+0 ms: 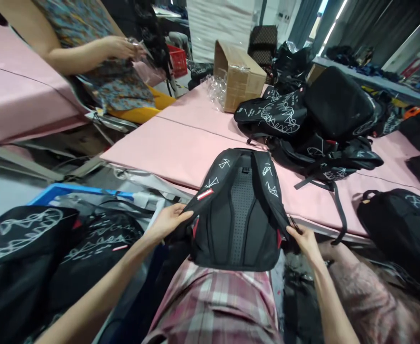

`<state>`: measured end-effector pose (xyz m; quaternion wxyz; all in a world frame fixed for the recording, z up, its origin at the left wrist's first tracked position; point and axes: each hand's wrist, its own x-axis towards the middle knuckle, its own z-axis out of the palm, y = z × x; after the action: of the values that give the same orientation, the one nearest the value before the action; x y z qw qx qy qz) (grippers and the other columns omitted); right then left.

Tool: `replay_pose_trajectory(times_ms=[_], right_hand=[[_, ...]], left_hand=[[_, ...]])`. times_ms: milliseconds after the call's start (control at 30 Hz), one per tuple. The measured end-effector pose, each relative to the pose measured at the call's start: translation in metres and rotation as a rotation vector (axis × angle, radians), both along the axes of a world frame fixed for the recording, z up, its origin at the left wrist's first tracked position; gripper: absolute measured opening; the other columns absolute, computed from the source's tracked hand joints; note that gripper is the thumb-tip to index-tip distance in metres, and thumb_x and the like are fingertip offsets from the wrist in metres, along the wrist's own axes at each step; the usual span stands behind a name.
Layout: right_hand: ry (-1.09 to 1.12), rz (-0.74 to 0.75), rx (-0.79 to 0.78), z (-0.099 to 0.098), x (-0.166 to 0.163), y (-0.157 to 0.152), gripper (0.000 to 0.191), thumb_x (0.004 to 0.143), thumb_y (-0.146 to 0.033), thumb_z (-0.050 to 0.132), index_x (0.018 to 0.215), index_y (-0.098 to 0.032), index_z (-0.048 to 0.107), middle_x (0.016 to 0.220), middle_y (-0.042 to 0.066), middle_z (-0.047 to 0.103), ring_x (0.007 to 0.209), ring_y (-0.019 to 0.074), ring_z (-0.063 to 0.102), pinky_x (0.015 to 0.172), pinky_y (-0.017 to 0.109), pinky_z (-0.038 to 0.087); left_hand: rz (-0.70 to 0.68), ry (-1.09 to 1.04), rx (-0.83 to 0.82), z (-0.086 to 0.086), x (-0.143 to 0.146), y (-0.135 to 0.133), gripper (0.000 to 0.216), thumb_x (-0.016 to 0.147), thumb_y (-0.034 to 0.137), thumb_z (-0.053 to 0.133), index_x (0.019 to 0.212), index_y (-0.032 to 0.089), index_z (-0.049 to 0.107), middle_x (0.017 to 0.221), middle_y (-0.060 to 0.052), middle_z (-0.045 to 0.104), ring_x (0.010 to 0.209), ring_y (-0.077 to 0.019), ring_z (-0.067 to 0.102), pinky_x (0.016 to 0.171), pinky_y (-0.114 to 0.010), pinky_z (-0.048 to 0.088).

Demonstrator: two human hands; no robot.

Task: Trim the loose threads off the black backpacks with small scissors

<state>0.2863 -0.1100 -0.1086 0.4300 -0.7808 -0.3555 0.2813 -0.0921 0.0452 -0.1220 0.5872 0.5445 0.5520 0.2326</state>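
A black backpack [239, 210] with white scribble prints lies back-side up against my lap, its padded mesh panel facing me. My left hand [169, 220] pinches the lower end of the left shoulder strap near a red and white tab. At the right side, my right hand [305, 240] is closed on the bottom of the right shoulder strap. The top of the backpack rests on the edge of the pink table [181, 143].
More black backpacks [313, 126] are piled on the table at the right, with a cardboard box [236, 76] behind. Further backpacks [34, 258] fill a blue crate at my left. Another person's hand [122, 47] handles clear plastic at the upper left.
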Motion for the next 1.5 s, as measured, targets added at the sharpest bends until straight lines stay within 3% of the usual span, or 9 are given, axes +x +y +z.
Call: replay_pose_trajectory(times_ms=[133, 267, 433, 733, 1000, 1100, 1200, 1367, 1500], right_hand=[[0.054, 0.112, 0.004, 0.012, -0.047, -0.016, 0.039, 0.067, -0.045, 0.065, 0.089, -0.013, 0.066, 0.075, 0.005, 0.065, 0.071, 0.0193, 0.06, 0.067, 0.028, 0.046], [-0.149, 0.176, -0.164, -0.012, -0.098, -0.011, 0.022, 0.071, -0.039, 0.055, 0.075, -0.018, 0.059, 0.058, -0.002, 0.054, 0.056, 0.0148, 0.05, 0.056, 0.024, 0.037], [-0.215, 0.166, -0.162, -0.026, -0.102, -0.008, 0.021, 0.073, -0.041, 0.054, 0.07, -0.02, 0.055, 0.057, -0.003, 0.052, 0.054, 0.0143, 0.049, 0.054, 0.023, 0.033], [-0.23, 0.164, -0.135, -0.025, -0.097, -0.009, 0.028, 0.075, -0.048, 0.054, 0.075, -0.02, 0.059, 0.062, 0.001, 0.061, 0.059, 0.019, 0.057, 0.058, 0.026, 0.04], [-0.605, 0.065, -0.008, -0.001, -0.077, -0.009, 0.045, 0.083, -0.048, 0.047, 0.113, -0.016, 0.057, 0.093, 0.01, 0.065, 0.077, 0.0212, 0.063, 0.063, 0.028, 0.046], [-0.905, -0.008, 0.081, 0.034, -0.083, 0.02, 0.048, 0.085, -0.047, 0.046, 0.121, -0.015, 0.051, 0.104, 0.012, 0.061, 0.089, 0.0232, 0.06, 0.067, 0.029, 0.044], [-0.972, 0.22, 0.151, 0.05, -0.111, 0.076, 0.037, 0.089, -0.041, 0.045, 0.115, -0.016, 0.053, 0.1, 0.01, 0.062, 0.088, 0.02, 0.059, 0.073, 0.029, 0.043], [-1.09, 0.477, 0.058, 0.023, -0.16, 0.171, 0.018, 0.09, -0.031, 0.047, 0.098, -0.02, 0.059, 0.094, 0.006, 0.059, 0.081, 0.0184, 0.055, 0.068, 0.029, 0.038], [-1.202, 0.497, -0.013, 0.0, -0.17, 0.198, 0.021, 0.092, -0.028, 0.042, 0.089, -0.019, 0.061, 0.089, 0.007, 0.057, 0.075, 0.0177, 0.052, 0.066, 0.03, 0.034]], left_hand=[[-0.243, -0.236, -0.181, 0.024, 0.034, -0.045, 0.046, 0.063, 0.041, 0.066, 0.1, 0.017, 0.055, 0.091, -0.006, 0.068, 0.082, -0.023, 0.064, 0.068, -0.03, 0.05], [-0.231, -0.062, -0.128, -0.013, 0.074, -0.071, 0.031, 0.064, 0.033, 0.058, 0.088, 0.013, 0.056, 0.071, -0.006, 0.066, 0.07, -0.0221, 0.063, 0.055, -0.026, 0.045], [-0.289, -0.043, -0.023, -0.04, 0.076, -0.072, 0.031, 0.074, 0.028, 0.047, 0.1, 0.013, 0.055, 0.079, -0.007, 0.068, 0.077, -0.0214, 0.065, 0.061, -0.028, 0.048], [-0.454, 0.736, 0.478, -0.004, 0.071, -0.076, 0.031, 0.086, 0.032, 0.048, 0.111, 0.016, 0.059, 0.092, -0.012, 0.069, 0.088, -0.0257, 0.065, 0.07, -0.033, 0.05], [-0.311, 0.79, 0.652, 0.018, 0.076, -0.037, 0.05, 0.087, 0.039, 0.048, 0.132, 0.017, 0.038, 0.105, -0.01, 0.061, 0.087, -0.0219, 0.063, 0.066, -0.028, 0.05], [-0.425, 0.714, 0.718, 0.014, 0.094, -0.031, 0.046, 0.089, 0.032, 0.047, 0.13, 0.014, 0.04, 0.103, -0.011, 0.061, 0.09, -0.0218, 0.063, 0.069, -0.028, 0.05], [-0.505, 0.62, 0.729, 0.003, 0.11, -0.035, 0.04, 0.09, 0.023, 0.043, 0.128, 0.012, 0.041, 0.107, -0.014, 0.061, 0.085, -0.0214, 0.064, 0.069, -0.03, 0.051], [-0.47, 0.565, 0.817, -0.014, 0.106, -0.037, 0.03, 0.087, 0.023, 0.048, 0.116, 0.014, 0.052, 0.104, -0.012, 0.062, 0.087, -0.0229, 0.062, 0.073, -0.035, 0.052], [-0.435, 0.57, 0.88, -0.02, 0.091, -0.032, 0.032, 0.086, 0.028, 0.052, 0.116, 0.017, 0.053, 0.1, -0.009, 0.06, 0.084, -0.0219, 0.06, 0.07, -0.035, 0.052]])
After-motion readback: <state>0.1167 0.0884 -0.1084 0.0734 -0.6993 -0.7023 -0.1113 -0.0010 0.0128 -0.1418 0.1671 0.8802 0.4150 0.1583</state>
